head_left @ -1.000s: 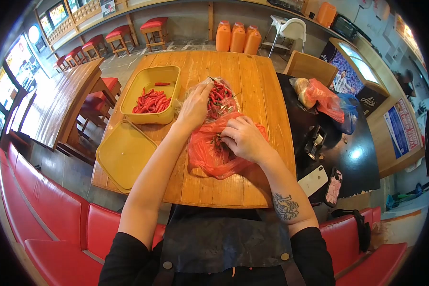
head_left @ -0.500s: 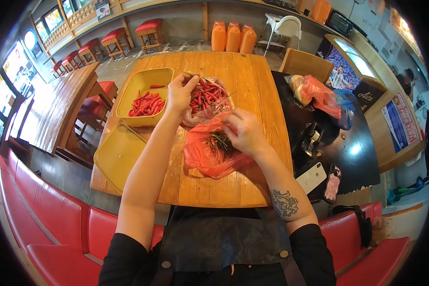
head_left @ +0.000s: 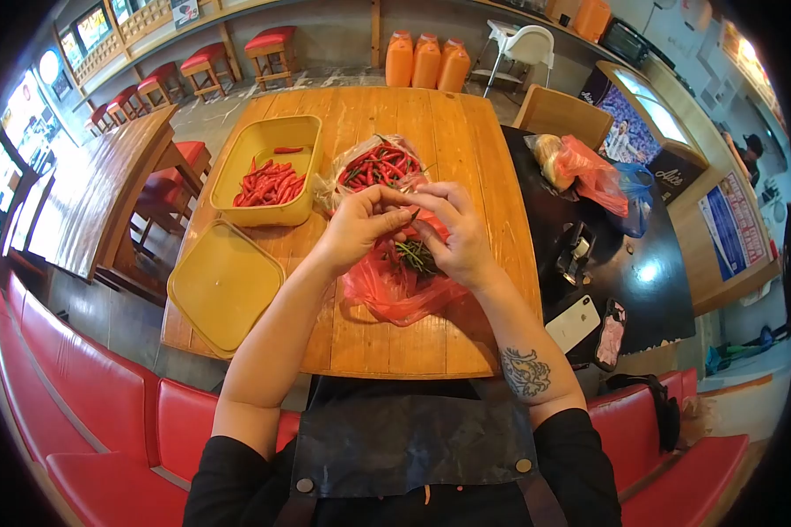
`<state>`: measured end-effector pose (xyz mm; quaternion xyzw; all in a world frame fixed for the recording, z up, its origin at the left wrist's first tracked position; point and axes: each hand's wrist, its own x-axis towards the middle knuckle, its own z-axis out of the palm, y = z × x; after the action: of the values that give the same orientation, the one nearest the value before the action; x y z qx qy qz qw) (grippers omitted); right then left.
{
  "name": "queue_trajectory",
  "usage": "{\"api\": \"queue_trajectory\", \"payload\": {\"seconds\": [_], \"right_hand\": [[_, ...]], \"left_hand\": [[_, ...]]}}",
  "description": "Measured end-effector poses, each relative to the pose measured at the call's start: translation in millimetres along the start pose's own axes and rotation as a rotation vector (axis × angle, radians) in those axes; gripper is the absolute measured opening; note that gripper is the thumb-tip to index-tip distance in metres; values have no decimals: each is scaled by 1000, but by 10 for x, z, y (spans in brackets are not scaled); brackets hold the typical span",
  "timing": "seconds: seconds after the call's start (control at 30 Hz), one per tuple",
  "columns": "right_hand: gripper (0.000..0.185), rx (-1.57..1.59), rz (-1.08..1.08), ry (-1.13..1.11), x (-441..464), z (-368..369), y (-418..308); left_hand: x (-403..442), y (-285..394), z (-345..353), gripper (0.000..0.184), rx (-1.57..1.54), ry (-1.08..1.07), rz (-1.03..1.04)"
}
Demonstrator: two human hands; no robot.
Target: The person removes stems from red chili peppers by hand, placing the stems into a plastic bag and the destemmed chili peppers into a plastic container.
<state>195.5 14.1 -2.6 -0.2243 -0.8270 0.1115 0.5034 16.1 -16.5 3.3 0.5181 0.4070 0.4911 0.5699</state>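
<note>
My left hand (head_left: 366, 225) and my right hand (head_left: 453, 234) meet above a red plastic bag (head_left: 387, 294), fingers pinched around a small chili that is mostly hidden. Green stems (head_left: 416, 256) lie in the opening of that bag, just under my right hand. Behind my hands, a clear bag (head_left: 327, 188) holds red chilies (head_left: 380, 165) with stems. A yellow container (head_left: 224, 176) at the left holds loose red chilies (head_left: 271, 184), with one lying apart near its back wall. Its yellow lid (head_left: 223, 285) rests flat in front of it.
The wooden table (head_left: 466, 342) carries these things. On the black table (head_left: 650, 303) to the right are a white phone (head_left: 573, 323), a pink-patterned case (head_left: 612, 335), a dark object (head_left: 576, 253) and bags (head_left: 596, 180). A red bench (head_left: 88, 386) runs along the left.
My left hand has come from over the clear bag toward me to meet my right hand. My right hand has risen slightly from the stems, its fingers now touching the left's.
</note>
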Motion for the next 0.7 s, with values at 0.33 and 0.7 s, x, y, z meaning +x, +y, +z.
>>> {"api": "queue_trajectory", "payload": {"seconds": [0.33, 0.7], "right_hand": [[13, 82, 77, -62, -16, -31, 69], [10, 9, 185, 8, -32, -12, 8]], "left_hand": [[-14, 12, -81, 16, 14, -84, 67], [8, -101, 58, 14, 225, 78, 233]]}}
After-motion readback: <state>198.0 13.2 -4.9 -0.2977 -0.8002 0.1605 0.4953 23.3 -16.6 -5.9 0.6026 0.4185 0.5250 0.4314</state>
